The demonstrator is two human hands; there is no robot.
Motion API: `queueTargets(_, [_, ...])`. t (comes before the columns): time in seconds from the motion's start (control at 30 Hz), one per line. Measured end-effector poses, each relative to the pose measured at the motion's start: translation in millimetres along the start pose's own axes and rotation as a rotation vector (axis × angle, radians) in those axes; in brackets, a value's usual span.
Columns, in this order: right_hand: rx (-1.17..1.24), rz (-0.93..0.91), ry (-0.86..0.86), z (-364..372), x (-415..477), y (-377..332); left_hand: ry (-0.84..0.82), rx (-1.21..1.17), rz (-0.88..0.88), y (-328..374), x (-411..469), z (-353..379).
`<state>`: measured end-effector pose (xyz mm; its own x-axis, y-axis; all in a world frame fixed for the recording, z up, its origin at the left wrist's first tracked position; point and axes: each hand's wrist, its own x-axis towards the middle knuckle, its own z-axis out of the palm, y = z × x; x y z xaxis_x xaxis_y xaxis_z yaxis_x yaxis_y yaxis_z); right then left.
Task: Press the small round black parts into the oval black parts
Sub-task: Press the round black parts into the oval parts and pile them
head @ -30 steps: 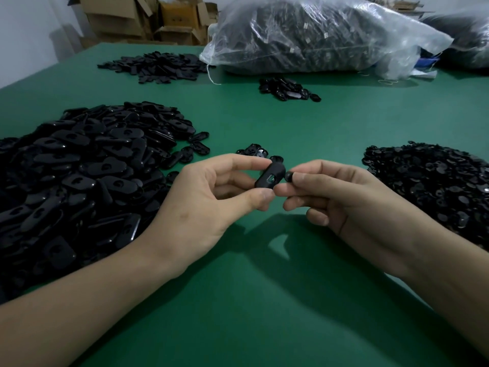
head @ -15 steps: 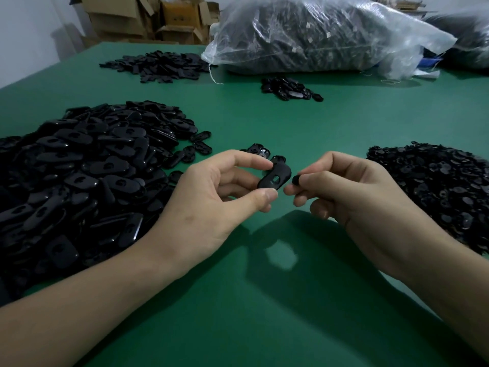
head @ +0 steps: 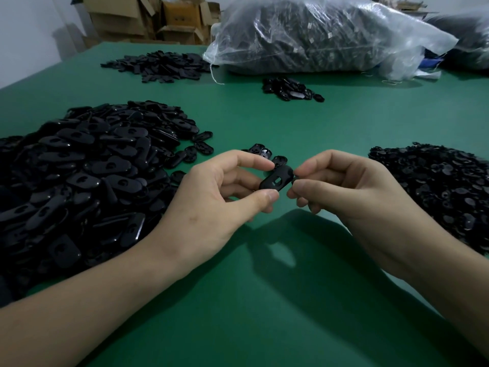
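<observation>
- Closer than half a second earlier, the right hand pinches one small round part between curled fingers, touching the oval part at its end.
- Left hand fingers clamp that oval part above the green surface.
- Risk: if it is off the hole, the round part could slip and drop.
- One of each is held; oval heap left, round heap right, both uncountable.
</observation>
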<state>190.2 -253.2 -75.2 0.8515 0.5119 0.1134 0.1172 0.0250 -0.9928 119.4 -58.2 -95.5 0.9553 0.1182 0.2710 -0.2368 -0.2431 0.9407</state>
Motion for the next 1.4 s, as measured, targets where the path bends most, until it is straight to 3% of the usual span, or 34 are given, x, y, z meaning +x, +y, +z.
queueTargets(0.3, [-0.111,-0.089,0.022,0.2,0.4,2.4,0.000,-0.005,-0.035,-0.4,-0.2,1.1])
queueTargets(0.7, [-0.498,-0.265,0.065,4.4,-4.2,0.4,0.008,-0.088,-0.123,0.6,0.3,0.0])
queueTargets(1.07, [-0.517,-0.293,0.093,6.2,-2.4,0.4,0.001,-0.068,-0.163,0.7,0.2,0.2])
queueTargets(1.4, [-0.684,-0.338,0.080,9.4,-6.5,-1.7,-0.009,-0.056,-0.156,0.4,-0.2,2.5])
